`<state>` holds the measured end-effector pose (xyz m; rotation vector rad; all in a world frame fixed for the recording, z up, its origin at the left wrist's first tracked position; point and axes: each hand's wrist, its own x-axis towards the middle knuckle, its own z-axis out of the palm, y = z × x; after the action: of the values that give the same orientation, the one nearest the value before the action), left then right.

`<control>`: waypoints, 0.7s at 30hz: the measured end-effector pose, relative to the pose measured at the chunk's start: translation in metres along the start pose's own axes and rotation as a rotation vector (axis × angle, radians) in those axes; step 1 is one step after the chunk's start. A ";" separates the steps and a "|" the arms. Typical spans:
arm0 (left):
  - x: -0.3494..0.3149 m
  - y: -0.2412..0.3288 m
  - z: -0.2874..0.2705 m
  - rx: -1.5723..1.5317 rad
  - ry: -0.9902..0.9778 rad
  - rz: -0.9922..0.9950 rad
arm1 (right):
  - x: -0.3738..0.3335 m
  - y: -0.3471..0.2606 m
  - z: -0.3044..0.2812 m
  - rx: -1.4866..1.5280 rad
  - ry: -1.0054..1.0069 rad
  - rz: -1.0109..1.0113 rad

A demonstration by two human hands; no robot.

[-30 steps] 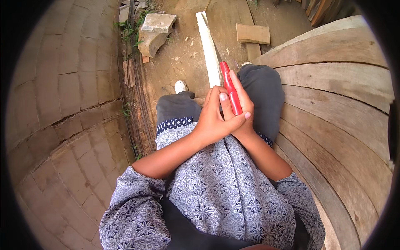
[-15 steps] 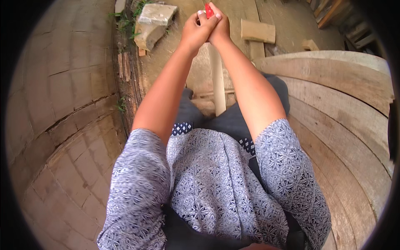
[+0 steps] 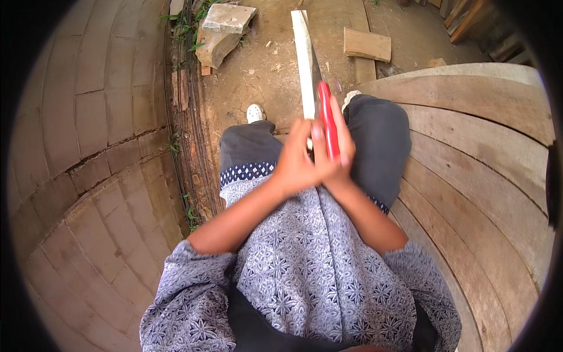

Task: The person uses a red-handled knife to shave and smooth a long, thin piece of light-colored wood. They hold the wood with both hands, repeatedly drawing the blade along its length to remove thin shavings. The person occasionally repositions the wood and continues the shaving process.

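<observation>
My left hand (image 3: 295, 161) is closed round the near end of a long pale wooden strip (image 3: 304, 64), just in front of my lap. The strip points away from me, over the ground between my legs. Right beside it, my right hand (image 3: 340, 159) grips the red handle of a knife (image 3: 328, 120). Its narrow grey blade runs forward along the strip's right side; whether the edge touches the wood I cannot tell. Both hands press together at the wrists and are slightly smeared by motion. My fingers hide the strip's near end.
At my right is a curved-looking wall of wooden planks (image 3: 469, 117); paving of large blocks (image 3: 88, 146) spreads on the left. Ahead on the dirt lie stone blocks (image 3: 226, 32) and a short board (image 3: 367, 44). Dark rods (image 3: 193, 123) line the paving's edge.
Both hands have come back from far ahead to just above my lap. The strip, which lay toward me under my arms, now points away. The knife's handle and blade have come into view.
</observation>
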<state>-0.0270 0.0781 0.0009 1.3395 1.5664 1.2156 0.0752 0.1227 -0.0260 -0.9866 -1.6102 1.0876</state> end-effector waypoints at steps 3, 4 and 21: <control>-0.029 0.022 -0.001 -0.026 -0.083 -0.082 | -0.031 -0.015 -0.011 0.063 -0.059 0.076; -0.029 0.021 -0.001 -0.054 -0.111 -0.105 | -0.035 -0.021 -0.012 0.119 -0.074 0.177; 0.199 -0.068 -0.039 -0.383 0.011 -0.249 | 0.202 0.084 0.083 0.003 0.069 0.151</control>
<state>-0.1212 0.2645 -0.0431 0.8677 1.3723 1.2858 -0.0454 0.3180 -0.0700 -1.1460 -1.4978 1.1442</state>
